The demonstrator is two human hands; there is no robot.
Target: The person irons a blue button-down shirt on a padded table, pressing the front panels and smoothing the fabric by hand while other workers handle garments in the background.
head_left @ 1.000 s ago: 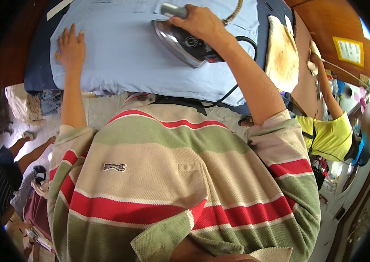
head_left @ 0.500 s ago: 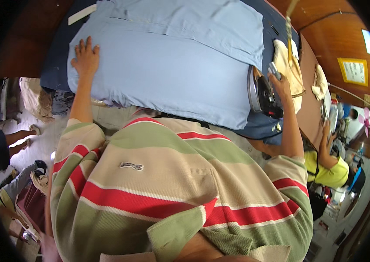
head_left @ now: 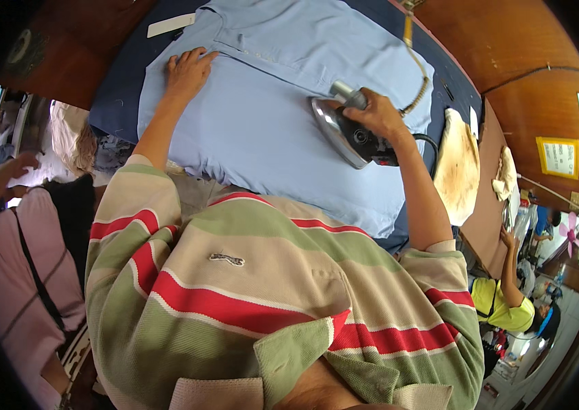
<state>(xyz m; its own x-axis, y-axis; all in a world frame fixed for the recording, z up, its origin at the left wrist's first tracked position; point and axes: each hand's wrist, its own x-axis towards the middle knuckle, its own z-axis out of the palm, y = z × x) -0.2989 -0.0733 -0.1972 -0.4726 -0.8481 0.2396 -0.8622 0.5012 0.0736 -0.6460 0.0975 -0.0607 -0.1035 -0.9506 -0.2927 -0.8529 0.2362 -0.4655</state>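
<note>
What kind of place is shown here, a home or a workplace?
Probably a small ironing or garment workshop. The right hand grips an iron on a light blue shirt spread over a padded table, a scorched pad lies beside it, and other people work nearby.

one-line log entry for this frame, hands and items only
left hand: flat on light blue shirt | right hand: gripping iron on shirt | surface: dark blue board

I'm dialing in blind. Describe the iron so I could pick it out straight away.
Find the dark blue ironing table with the light blue shirt spread across it. On the shirt's right half, the right hand grips the iron by its handle. It is the only shiny metal thing there, pointed, tilted, with a dark body and a cord.
</note>
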